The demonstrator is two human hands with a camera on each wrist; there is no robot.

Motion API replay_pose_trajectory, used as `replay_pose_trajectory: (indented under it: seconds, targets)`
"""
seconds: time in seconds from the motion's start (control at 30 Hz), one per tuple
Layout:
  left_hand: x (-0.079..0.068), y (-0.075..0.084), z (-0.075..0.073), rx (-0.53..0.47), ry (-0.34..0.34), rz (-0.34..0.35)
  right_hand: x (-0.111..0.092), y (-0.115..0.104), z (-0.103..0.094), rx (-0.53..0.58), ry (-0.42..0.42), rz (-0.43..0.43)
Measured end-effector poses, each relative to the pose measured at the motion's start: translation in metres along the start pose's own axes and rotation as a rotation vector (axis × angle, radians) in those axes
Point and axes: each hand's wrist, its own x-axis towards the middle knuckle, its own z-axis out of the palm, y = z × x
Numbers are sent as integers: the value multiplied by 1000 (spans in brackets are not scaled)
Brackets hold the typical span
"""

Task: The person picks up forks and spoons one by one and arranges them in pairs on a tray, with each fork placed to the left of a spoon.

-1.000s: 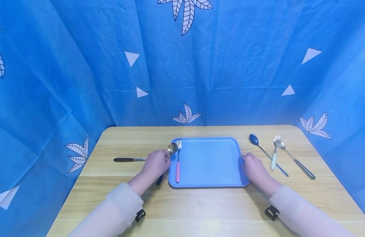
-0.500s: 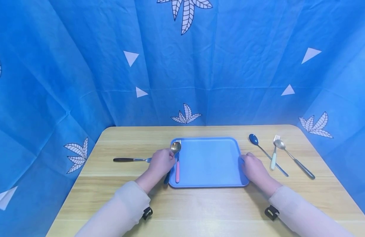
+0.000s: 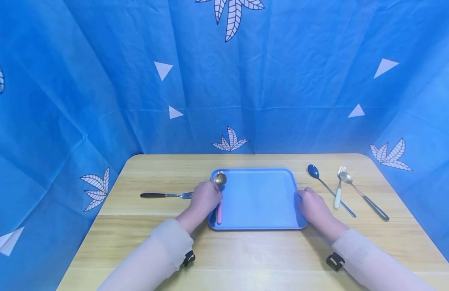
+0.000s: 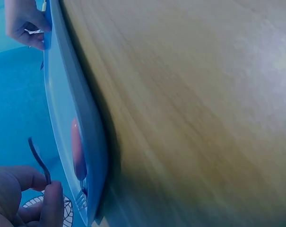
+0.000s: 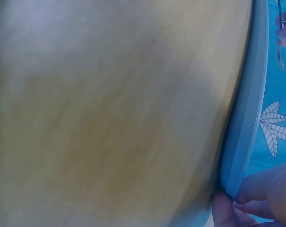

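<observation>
My left hand [image 3: 207, 198] pinches a spoon [image 3: 220, 180] with a gold-toned bowl and dark handle between thumb and finger. The spoon is over the left side of a blue rectangular tray [image 3: 261, 198], raised above it in the left wrist view. On the tray's left side lies a fork with a pink handle [image 3: 219, 216], partly hidden by the left hand and the spoon. At the tray's right edge, my right hand [image 3: 312, 206] grips the rim; in the right wrist view its thumb and fingers [image 5: 223, 210] pinch the tray's edge.
Left of the tray, a black-handled fork [image 3: 162, 195] lies crosswise on the wooden table [image 3: 261, 258]. To the right lie a dark blue spoon [image 3: 324, 186], a fork with a pale green handle [image 3: 337, 198] and a grey-handled spoon [image 3: 366, 198]. A blue curtain [image 3: 282, 81] stands behind.
My left hand has moved right with the spoon, from the tray's left edge to over the tray and pink-handled fork. More of the black-handled fork shows. My right hand stays on the rim.
</observation>
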Motion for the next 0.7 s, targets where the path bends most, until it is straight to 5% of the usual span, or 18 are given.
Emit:
replay_pose_trajectory:
  seconds: [0.7]
  targets:
    - [8,15,16,-15,-23,-54,-1,0,1,-4,1,6]
